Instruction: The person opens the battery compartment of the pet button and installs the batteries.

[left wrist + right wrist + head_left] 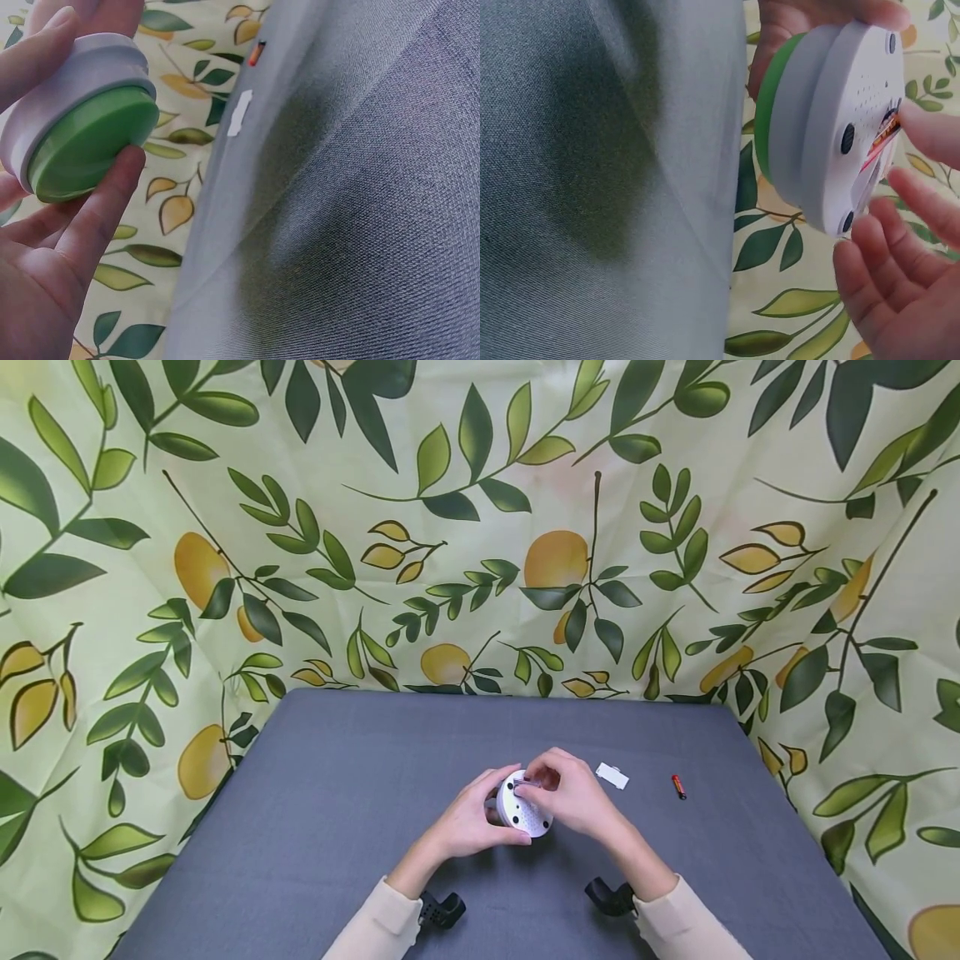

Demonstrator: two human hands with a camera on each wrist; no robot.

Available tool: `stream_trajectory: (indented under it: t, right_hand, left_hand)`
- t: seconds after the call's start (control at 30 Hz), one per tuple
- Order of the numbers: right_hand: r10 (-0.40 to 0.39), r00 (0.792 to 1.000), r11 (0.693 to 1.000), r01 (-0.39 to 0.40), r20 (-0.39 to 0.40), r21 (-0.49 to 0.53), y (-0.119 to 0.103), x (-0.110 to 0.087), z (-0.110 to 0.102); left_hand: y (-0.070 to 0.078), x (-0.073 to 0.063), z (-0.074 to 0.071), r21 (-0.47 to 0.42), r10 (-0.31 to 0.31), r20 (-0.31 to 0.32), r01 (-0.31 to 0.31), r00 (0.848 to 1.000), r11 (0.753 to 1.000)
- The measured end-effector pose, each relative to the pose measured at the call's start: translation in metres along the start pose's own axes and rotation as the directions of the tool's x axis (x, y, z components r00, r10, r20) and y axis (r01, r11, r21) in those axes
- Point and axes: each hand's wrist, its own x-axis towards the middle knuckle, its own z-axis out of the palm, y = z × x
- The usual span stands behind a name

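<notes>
To the left, the left hand (472,814) has a firm hold on the round white device (528,820), thumb and fingers spread around its side, with a fingertip against the green dome (97,150). The device is held above the near middle of the grey table (360,777), between the two hands, its dotted base turned toward the person. On its right, the right hand (567,793) is partly open over the base: the thumb tip is at the end of the slotted battery (883,141), the index finger stands apart from it, and the other fingers are loosely bent. No closed pinch shows.

The battery work looks about halfway: the compartment is uncovered, with a battery in or at its slot. The white cover (612,776) lies off the device, farther right on the table, and beyond it lies the loose red-and-black battery (678,787). What seems left is to settle the slotted battery, deal with the loose one and refit the cover. Whether the slotted battery is fully seated cannot be told.

Counted left to right: two hands, one device with one dome, three black feet (847,139) in sight on its base, one battery visible at the slot, one cover, one loose battery. Any further battery inside the slot cannot be made out.
</notes>
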Motion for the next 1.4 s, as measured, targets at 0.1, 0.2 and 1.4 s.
stream_trajectory:
  t: [0.1, 0.2, 1.4]
  right_hand:
    - [0.056, 0.998, 0.998, -0.056, 0.011, 0.012, 0.003, 0.001, -0.001]
    - [0.105, 0.994, 0.994, -0.107, 0.033, 0.04, 0.007, 0.002, -0.001]
    - [0.149, 0.95, 0.904, -0.244, 0.276, 0.352, 0.019, 0.005, 0.004]
  left_hand:
    - [0.0, 0.0, 0.0, 0.001, 0.009, -0.004, -0.009, 1.0, 1.0]
    - [0.0, 0.0, 0.0, 0.01, 0.017, -0.007, -0.017, 1.0, 1.0]
    - [0.001, 0.0, -0.002, 0.006, 0.02, 0.002, -0.02, 1.0, 1.0]
